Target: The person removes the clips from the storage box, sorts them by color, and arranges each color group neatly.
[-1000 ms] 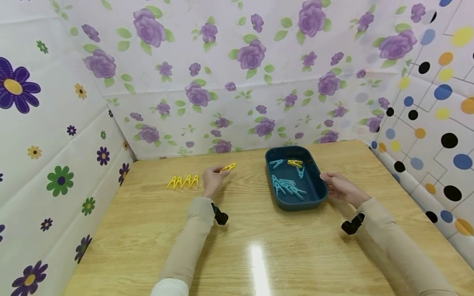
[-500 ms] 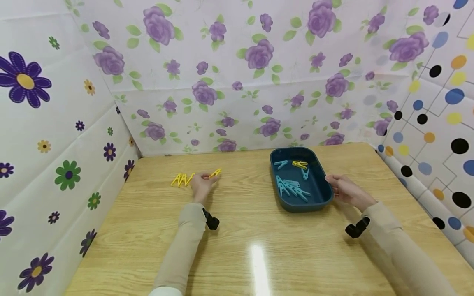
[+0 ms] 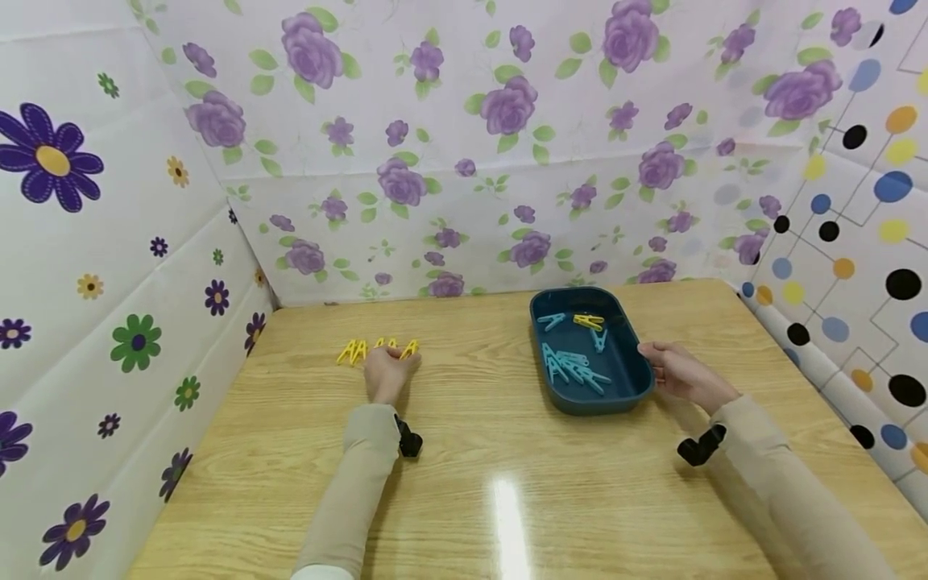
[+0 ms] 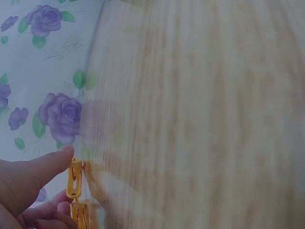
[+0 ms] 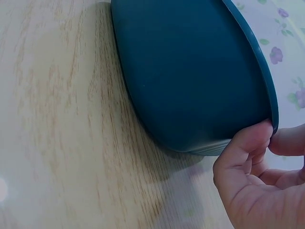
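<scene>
Yellow peg (image 3: pixel 409 349) goes down at the row's (image 3: pixel 353 352) end, left of the tray (image 3: pixel 632 358), pinched by the left hand (image 3: pixel 384 375). The right hand (image 3: pixel 677 374) grips the tray rim. Next, I judge: let go, then fetch the tray's yellow one (image 3: pixel 588 321).

Yellow pegs (image 3: pixel 360 351) on the table — five; one blue tray (image 3: pixel 638 379) — one yellow peg (image 3: pixel 588 321) inside.

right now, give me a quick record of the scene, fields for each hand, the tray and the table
left hand: holds a yellow peg at the right end of the yellow row
right hand: grips the tray's right rim
tray: dark blue, holds blue pegs and one yellow tray peg
table: light wood, patterned walls around
</scene>
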The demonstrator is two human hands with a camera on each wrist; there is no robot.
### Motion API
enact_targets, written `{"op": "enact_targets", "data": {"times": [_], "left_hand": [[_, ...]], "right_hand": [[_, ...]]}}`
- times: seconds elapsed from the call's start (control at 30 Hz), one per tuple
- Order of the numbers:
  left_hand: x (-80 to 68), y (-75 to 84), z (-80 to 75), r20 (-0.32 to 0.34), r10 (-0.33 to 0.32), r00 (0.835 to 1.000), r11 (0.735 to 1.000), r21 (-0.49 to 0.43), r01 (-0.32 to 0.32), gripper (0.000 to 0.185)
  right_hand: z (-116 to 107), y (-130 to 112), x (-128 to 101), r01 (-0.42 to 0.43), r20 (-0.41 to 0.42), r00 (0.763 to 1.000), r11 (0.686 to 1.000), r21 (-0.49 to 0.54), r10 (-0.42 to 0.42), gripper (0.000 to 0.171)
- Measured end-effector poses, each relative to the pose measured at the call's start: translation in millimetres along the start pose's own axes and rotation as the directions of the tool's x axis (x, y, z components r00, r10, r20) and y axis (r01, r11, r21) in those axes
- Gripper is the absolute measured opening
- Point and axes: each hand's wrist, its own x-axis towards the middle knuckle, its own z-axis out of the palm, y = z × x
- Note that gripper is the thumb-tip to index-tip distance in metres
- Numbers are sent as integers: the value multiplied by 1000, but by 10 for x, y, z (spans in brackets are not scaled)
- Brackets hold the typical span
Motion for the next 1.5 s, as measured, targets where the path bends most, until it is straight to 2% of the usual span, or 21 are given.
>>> {"op": "enact_targets", "data": {"times": [0.23,0.4,0.63,0.87,1.2,1.4,1.5], "left_hand": [[24,-28,35,-24,-24,999,997,67,26,33],[21,-37,24,-34,-20,999,997,69,22,37],[29,-16,51,-27,37,999,998,58,-35,36],[45,31,100,-82,88,993,995,57,-84,22],[24,149,88,-25,122,992,992,27,-122,22],[-32,282,116,4,170,985,984,-45,-170,24],[-78,359,142,54,156,986,983,-106,-150,24]], "right_hand": [[32,25,29,-4,4,1000,1000,6,4,20],[45,27,30,-8,4,1000,1000,-9,8,25],[20,5,14,-10,-1,1000,1000,-24,10,25],[-6,0,19,-13,0,1000,1000,-21,13,23],[-18,-8,-11,1,3,1000,1000,-12,-1,24],[-22,-6,4,3,8,1000,1000,-3,-3,20],[-25,-2,17,1,8,1000,1000,3,-1,19]]}}
